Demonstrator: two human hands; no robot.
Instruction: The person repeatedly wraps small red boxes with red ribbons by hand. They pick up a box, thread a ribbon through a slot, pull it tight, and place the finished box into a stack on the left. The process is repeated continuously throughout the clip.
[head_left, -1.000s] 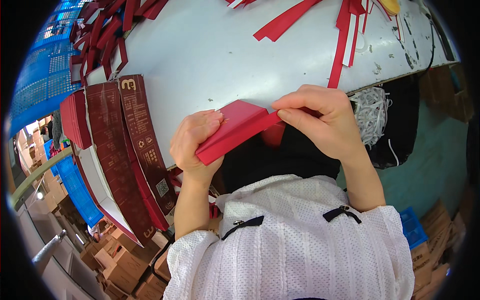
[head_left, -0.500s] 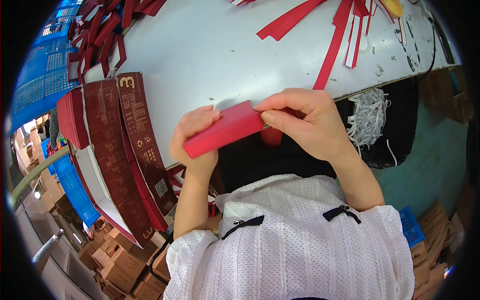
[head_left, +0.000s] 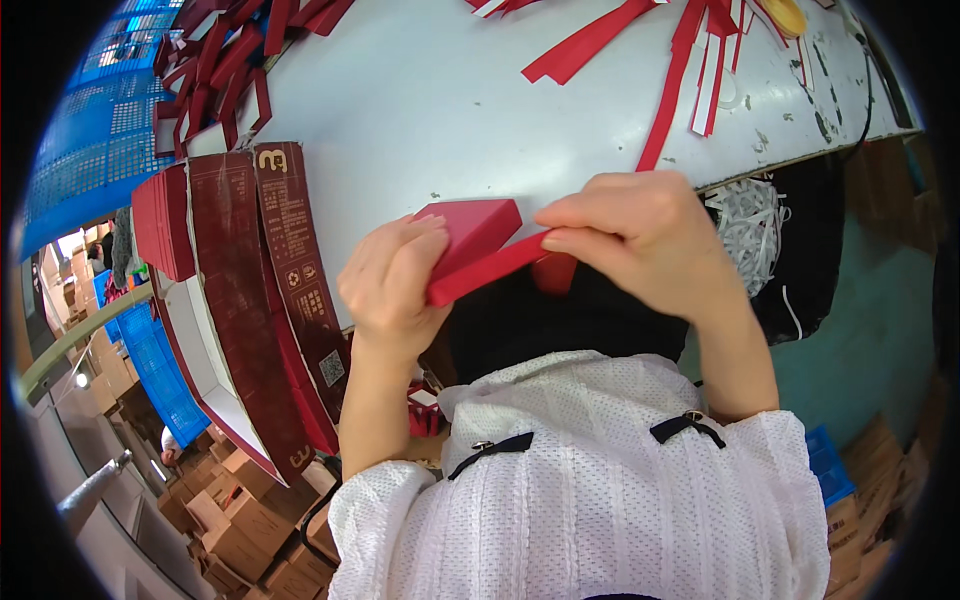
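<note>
My left hand [head_left: 393, 285] grips a flat red box [head_left: 478, 228] at its left end, fingers over the top. Along the box's near side runs a narrow red strip [head_left: 490, 271], its left end at my left hand. My right hand [head_left: 655, 240] pinches the strip's right end between thumb and forefinger. The strip stands partly away from the box, with a dark gap between them toward the right. Below the pinch shows another red piece [head_left: 554, 274], its shape mostly hidden. Both hands are over the near edge of the white table [head_left: 400, 130].
At left stands a maroon printed carton [head_left: 230, 290] beside stacked red pieces [head_left: 162, 222]. Red-and-white folded strips [head_left: 215, 75] are heaped behind it near blue crates [head_left: 75, 165]. Loose red strips [head_left: 590, 42] lie far right by a yellow roll [head_left: 785, 16]. A black bag holds white shreds [head_left: 748, 225].
The red strip now stands away from the box, where before the two looked like one block. My right hand has moved slightly right; my left fingers now wrap further over the box.
</note>
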